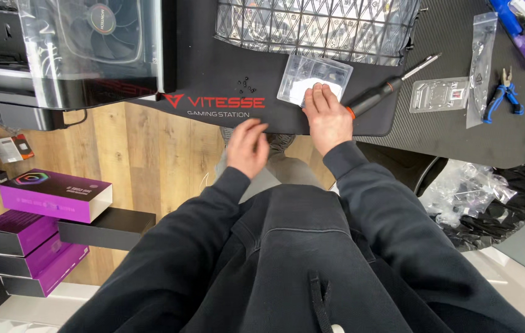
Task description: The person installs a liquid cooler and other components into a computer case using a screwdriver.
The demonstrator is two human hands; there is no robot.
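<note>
Right hand [327,117] lies flat, fingers together, fingertips pressing the near edge of the small clear square plastic clamshell case [314,80] with a white insert. It isn't gripping the case, just resting on it. The case sits on the black desk mat [201,61], close to the mat's front edge.

Left hand [247,148] is off the desk, over the person's lap, fingers loosely curled and blurred. It holds nothing that I can see.

The case looks light, thin-walled, stiff but crackable, and slick on top. Best taken by opposite side edges, not squeezed across the lid.

Room: an orange-collared black screwdriver [386,92] lies just right of the hand, nearly touching the case corner. A cluster of tiny black screws [244,82] sits to the left, easy to scatter. A silver anti-static bag with triangle pattern [318,28] lies right behind the case. Open mat is mostly to the left front; the drop-off edge is right under the wrist.
</note>
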